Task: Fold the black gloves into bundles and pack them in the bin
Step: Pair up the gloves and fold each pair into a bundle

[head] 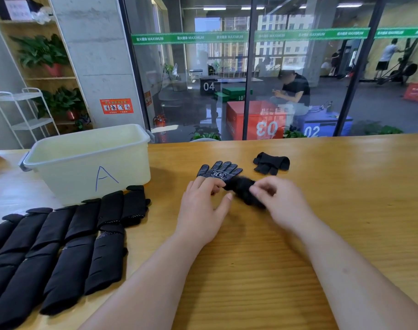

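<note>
A black dotted glove lies on the wooden table, fingers pointing away, its cuff end rolled into a blurred black roll. My left hand pinches the left end of that roll with curled fingers. My right hand grips its right side. A folded black glove bundle rests farther back to the right. The cream plastic bin marked "A" stands at the left; I see nothing inside it. Several flat black gloves lie in an overlapping row at the lower left.
The wooden table runs up to a glass wall at the back. A white wire rack and plant shelves stand at the far left. Behind the glass, a person sits on coloured boxes.
</note>
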Motion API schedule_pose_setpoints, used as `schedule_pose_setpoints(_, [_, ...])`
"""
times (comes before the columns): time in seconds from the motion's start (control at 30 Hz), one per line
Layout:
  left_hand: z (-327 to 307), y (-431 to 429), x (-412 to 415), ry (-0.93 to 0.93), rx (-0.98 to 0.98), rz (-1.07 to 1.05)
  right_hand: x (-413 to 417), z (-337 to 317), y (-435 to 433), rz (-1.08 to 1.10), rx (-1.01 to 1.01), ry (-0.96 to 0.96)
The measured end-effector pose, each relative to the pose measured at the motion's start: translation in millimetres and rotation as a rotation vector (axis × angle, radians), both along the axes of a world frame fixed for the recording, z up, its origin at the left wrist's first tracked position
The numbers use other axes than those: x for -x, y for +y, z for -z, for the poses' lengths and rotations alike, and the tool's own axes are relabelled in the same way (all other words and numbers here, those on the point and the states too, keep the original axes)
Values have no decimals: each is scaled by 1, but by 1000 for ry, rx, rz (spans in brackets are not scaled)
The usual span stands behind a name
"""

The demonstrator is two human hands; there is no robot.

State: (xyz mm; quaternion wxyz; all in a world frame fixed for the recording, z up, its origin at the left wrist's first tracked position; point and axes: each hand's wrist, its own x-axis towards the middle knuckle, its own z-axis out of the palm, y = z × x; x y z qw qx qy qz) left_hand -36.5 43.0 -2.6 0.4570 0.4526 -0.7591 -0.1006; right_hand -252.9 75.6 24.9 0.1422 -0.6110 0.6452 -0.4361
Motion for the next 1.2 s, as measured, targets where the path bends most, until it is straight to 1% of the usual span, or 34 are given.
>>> schedule_pose_setpoints(0.03, [-2, 2, 0, 42, 0, 15, 1, -6, 3, 29, 14, -258])
schedule_pose_setpoints(0.07, [-4, 4, 1, 77, -1, 32, 2, -13, 7, 46, 15, -462])
schedule_pose_setpoints(0.1, [-5, 5, 1, 111, -7, 50, 3, -17, 10, 50, 13, -592])
schedule_pose_setpoints(0.13, [-7, 7, 2, 144, -27, 73, 4, -19, 13, 33, 3, -659])
schedule_pose_setpoints(0.17, [-9, 9, 3, 177, -57, 101, 3, -20, 16, 4, -15, -685])
schedule_pose_setpoints(0.23, [-11, 12, 6, 217, -121, 162, -4, -17, 17, -71, -52, -656])
schedule_pose_setpoints(0.33, [-14, 19, 10, 242, -222, 265, -18, -15, 17, -194, -51, -527])
schedule_pose_setpoints(0.4, [-14, 19, 10, 260, -270, 271, -22, -14, 17, -239, -19, -422])
schedule_pose_setpoints(0.5, [-13, 13, 6, 280, -311, 235, -20, -11, 15, -239, 3, -292])
schedule_pose_setpoints(0.57, [-12, 9, 3, 305, -334, 230, -17, -10, 13, -206, 18, -239])
schedule_pose_setpoints(0.63, [-15, 7, 1, 357, -361, 173, -12, -9, 11, -139, 49, -250])
schedule_pose_setpoints(0.77, [-23, -2, -14, 462, -328, -152, 5, -12, 6, 134, 127, -406])
schedule_pose_setpoints(0.8, [-24, -4, -20, 465, -329, -197, 11, -13, 6, 190, 130, -444])
schedule_pose_setpoints(0.87, [-23, -7, -29, 398, -386, -229, 21, -11, 4, 252, 84, -455])
schedule_pose_setpoints(0.97, [-17, -8, -34, 135, -426, -308, 32, -3, 0, 294, -25, -393])
schedule_pose_setpoints(1.0, [-15, -8, -35, 22, -406, -346, 35, -2, 1, 323, -47, -331])
schedule_pose_setpoints(1.07, [-12, -8, -36, -175, -343, -388, 42, -4, 4, 366, -74, -147])
schedule_pose_setpoints(1.13, [-10, -8, -37, -277, -286, -349, 47, -9, 7, 320, -79, -13])
schedule_pose_setpoints(1.2, [-7, -10, -37, -302, -284, -293, 48, -12, 8, 191, -108, 74])
